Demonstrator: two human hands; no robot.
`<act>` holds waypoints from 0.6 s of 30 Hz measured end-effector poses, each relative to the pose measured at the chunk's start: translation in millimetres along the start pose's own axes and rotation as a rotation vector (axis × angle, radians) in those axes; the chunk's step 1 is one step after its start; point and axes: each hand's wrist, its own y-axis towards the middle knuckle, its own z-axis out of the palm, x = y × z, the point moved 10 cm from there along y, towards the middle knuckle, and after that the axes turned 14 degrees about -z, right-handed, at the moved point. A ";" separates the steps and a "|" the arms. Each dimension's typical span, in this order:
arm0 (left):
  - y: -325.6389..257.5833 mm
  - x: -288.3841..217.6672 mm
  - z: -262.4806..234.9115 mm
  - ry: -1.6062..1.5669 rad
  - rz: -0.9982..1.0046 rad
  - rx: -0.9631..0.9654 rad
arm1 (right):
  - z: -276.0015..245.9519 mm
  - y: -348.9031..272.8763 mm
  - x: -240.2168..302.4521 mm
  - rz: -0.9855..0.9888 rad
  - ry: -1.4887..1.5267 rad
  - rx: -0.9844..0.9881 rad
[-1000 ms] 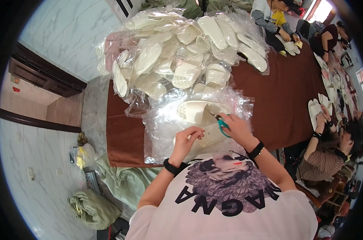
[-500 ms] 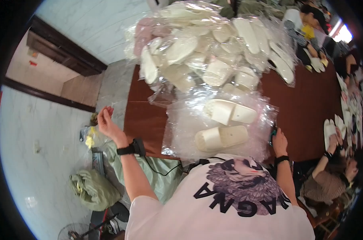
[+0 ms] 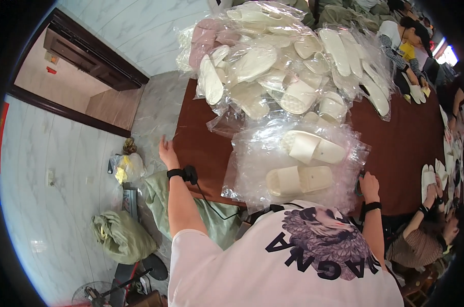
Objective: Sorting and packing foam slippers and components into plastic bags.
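A pair of cream slippers, the far slipper [image 3: 313, 147] and the near slipper [image 3: 299, 180], lies on a stack of clear plastic bags [image 3: 247, 169] in front of me. My left hand [image 3: 167, 153] is raised by the table's left edge, fingers stretched upward, with nothing seen in it. At the right side of the bags is my right hand [image 3: 369, 188], its fingers curled around a small dark and teal item that is mostly hidden. Beyond the pair, a heap of bagged slippers [image 3: 252, 64] covers the far part of the table, mostly cream with a pink pair [image 3: 206, 41].
The table has a brown cover [image 3: 405, 148]. At right, a co-worker's hand [image 3: 431, 194] touches white slippers; another person [image 3: 403, 43] works at the far right. On the floor at left are a green sack [image 3: 122, 238] and a fan [image 3: 91, 297]. A black cable [image 3: 206, 199] hangs from my left wrist.
The whole view has shifted, so the table sits farther right in it. My left hand has come closer to the table's left edge, and its fingers have straightened. The slippers have stayed on the bags.
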 end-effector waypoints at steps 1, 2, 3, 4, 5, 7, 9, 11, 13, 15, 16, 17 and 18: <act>-4.9 0.5 4.8 0.000 -0.001 0.003 | 14.3 -2.8 -3.5 -0.008 -0.033 0.108; -12.1 -5.7 -11.1 0.008 0.083 -0.148 | -1.4 -5.2 8.8 -0.042 -0.059 0.068; -23.5 -11.1 -26.6 0.018 0.167 -0.301 | -13.5 -4.0 19.1 -0.055 -0.058 0.069; -33.8 -16.9 -20.2 0.019 0.165 -0.298 | -36.2 -4.4 27.6 -0.032 -0.047 0.004; -59.2 -47.0 -7.1 0.142 0.308 -0.375 | -54.3 -6.0 33.6 0.002 -0.040 -0.060; -106.6 -95.3 33.5 0.271 0.471 -0.289 | -69.6 -5.5 54.1 -0.034 0.084 -0.095; -159.0 -135.8 81.7 0.177 0.524 0.013 | -68.5 -1.1 91.1 -0.173 0.434 -0.101; -218.6 -173.1 117.8 0.090 0.614 0.261 | -59.2 -1.9 146.0 -0.265 0.859 0.088; -259.0 -173.0 165.4 0.010 0.564 0.557 | -53.0 -10.5 195.3 -0.270 1.100 0.310; -295.2 -171.3 208.4 0.040 0.519 0.751 | -40.9 -10.1 219.6 -0.291 1.070 0.442; -307.1 -155.0 229.0 0.095 0.526 0.836 | -35.8 -11.0 229.0 -0.318 0.998 0.518; -320.9 -143.9 250.4 0.145 0.540 0.925 | -23.7 -7.8 225.5 -0.300 0.998 0.496; -331.9 -139.7 263.3 0.136 0.561 0.943 | -4.9 -4.4 230.4 -0.364 1.028 0.519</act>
